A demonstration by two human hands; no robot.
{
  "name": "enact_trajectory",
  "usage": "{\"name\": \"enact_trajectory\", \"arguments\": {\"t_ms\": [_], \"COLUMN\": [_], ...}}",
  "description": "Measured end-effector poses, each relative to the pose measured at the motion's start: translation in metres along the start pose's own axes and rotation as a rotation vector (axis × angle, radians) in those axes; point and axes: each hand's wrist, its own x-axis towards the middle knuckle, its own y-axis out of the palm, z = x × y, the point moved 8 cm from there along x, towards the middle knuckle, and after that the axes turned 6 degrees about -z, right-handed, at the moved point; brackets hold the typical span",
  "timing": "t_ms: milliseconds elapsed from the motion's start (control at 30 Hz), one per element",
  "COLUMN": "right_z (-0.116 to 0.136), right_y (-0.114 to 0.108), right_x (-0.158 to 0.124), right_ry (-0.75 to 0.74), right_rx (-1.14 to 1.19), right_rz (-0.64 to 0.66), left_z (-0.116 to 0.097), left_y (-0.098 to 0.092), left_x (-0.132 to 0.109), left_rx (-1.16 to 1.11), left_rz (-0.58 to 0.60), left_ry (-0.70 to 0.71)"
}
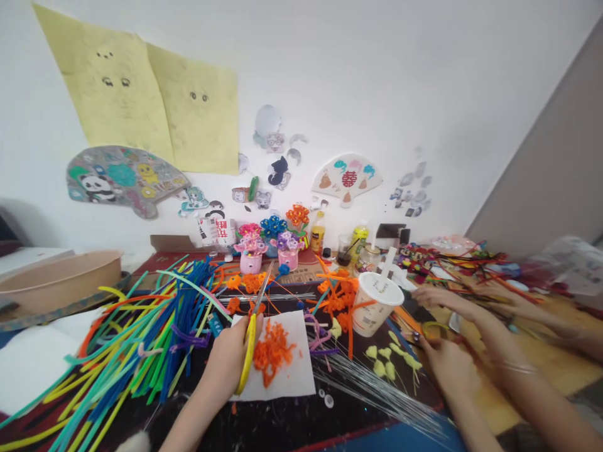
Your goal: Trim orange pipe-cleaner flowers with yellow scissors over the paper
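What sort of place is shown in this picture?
It looks like a handicraft worktable against a wall: coloured pipe cleaners, scissors beside orange clippings, and finished-looking fuzzy flowers in little pots.

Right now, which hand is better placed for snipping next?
The left hand, I'd say: it grips the yellow-handled scissors, close to the orange fuzzy clippings on the white paper. The person's right hand isn't visible.

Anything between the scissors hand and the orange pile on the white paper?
Only the yellow scissors handle, held in the grip, shows between the scissors hand and the orange pile; past it, just white paper, nothing visible in the way.
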Motion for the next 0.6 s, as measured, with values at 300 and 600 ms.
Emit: {"name": "enact_trajectory", "arguments": {"t_ms": [300,600], "right_z": [0.083,0.193], "right_y": [-0.076,-0.109], "right_x": [-0.056,-0.066], "right_ry": [-0.208,-0.664], "right_rx": [-0.028,0.291], "right_rz": [-0.297,0.268], "left_z": [0.008,0.006], "left_y": [0.003,0.001], "left_x": [0.003,0.001], "left_rx": [0.039,0.115], "left_rz": [0.024,0.07], "left_ry": [0.003,-0.007]}}
